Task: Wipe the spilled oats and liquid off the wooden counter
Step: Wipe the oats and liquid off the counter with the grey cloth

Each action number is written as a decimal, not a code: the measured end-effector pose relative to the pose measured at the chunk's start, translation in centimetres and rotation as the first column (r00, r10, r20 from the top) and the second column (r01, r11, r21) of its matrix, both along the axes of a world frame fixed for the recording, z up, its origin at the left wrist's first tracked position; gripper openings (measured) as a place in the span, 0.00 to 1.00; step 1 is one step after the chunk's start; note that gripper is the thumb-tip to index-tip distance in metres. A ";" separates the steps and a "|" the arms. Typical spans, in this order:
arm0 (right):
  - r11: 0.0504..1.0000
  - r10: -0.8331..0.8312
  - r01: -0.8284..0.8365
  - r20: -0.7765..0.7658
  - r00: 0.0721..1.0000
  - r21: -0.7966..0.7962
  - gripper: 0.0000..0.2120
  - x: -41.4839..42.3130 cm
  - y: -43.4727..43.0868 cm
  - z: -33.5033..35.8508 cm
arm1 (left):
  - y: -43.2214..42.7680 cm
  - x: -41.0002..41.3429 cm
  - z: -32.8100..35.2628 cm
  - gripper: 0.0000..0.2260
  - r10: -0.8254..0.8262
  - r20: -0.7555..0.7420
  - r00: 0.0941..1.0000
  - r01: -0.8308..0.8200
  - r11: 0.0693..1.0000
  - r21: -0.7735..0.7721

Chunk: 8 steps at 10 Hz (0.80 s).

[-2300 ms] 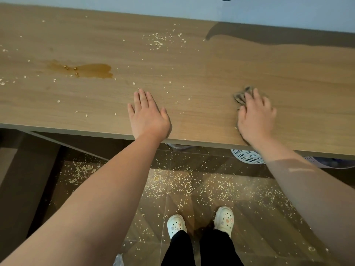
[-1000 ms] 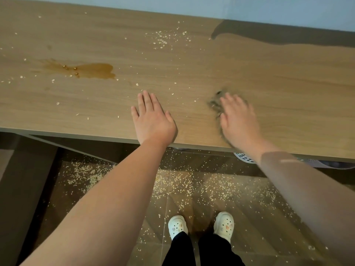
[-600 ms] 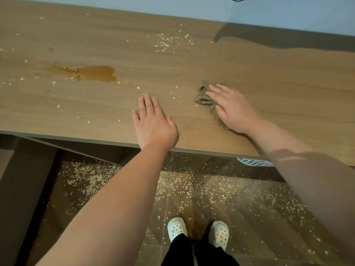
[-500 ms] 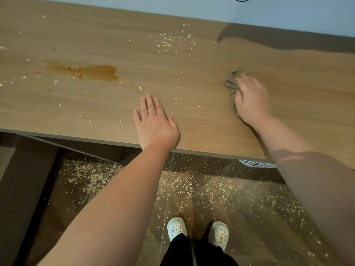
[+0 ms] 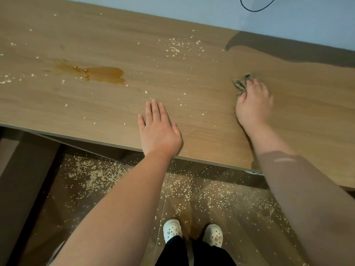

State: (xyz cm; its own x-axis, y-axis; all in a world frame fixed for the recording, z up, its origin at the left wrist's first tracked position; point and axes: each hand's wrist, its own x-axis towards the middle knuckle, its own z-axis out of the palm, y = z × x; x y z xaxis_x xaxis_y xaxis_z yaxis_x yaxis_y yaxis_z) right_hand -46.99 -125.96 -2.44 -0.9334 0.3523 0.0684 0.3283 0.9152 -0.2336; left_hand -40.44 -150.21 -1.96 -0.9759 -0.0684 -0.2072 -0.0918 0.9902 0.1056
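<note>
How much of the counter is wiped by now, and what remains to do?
Done: the right part of the counter shows no oats. In hand: the right hand holds the cloth on it; the left hand rests flat. Left: the brown puddle, the oat cluster by the wall, scattered oats between.

Soft, even light covers the counter (image 5: 192, 79); a dark shadow (image 5: 292, 52) lies along its far right edge; lines bow.
</note>
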 end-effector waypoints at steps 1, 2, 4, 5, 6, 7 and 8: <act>0.992 -0.129 0.129 0.005 0.992 -0.013 0.25 0.7 -4.9 0.0 | 0.0 0.0 0.1 0.30 0.001 0.004 1.000 -0.001 1.000 0.005; 0.964 0.264 -0.265 0.045 0.963 0.010 0.23 2.3 -5.0 0.3 | 0.0 0.0 0.1 0.30 0.000 0.008 1.000 0.000 1.000 0.014; 0.998 0.067 -0.067 0.014 0.998 0.005 0.22 1.4 2.6 0.3 | -0.1 0.0 0.0 0.30 -0.005 0.008 1.000 0.005 1.000 0.007; 0.977 -0.215 0.215 0.057 0.975 0.016 0.26 0.5 -1.4 0.3 | 0.1 0.0 0.0 0.30 -0.007 0.014 1.000 0.007 1.000 0.006; 0.982 0.166 -0.176 0.121 0.979 0.075 0.25 0.5 -3.8 0.3 | 0.0 0.0 0.2 0.30 -0.012 0.033 0.999 0.012 1.000 0.002; 0.847 0.526 -0.531 0.129 0.841 0.008 0.23 -0.2 -0.4 1.2 | 0.1 -0.1 0.4 0.30 -0.011 0.038 0.999 0.011 1.000 0.003; 0.944 0.328 -0.329 0.060 0.943 0.006 0.23 -2.1 1.7 0.8 | 0.1 -0.2 0.2 0.31 -0.014 0.041 0.999 0.014 1.000 -0.002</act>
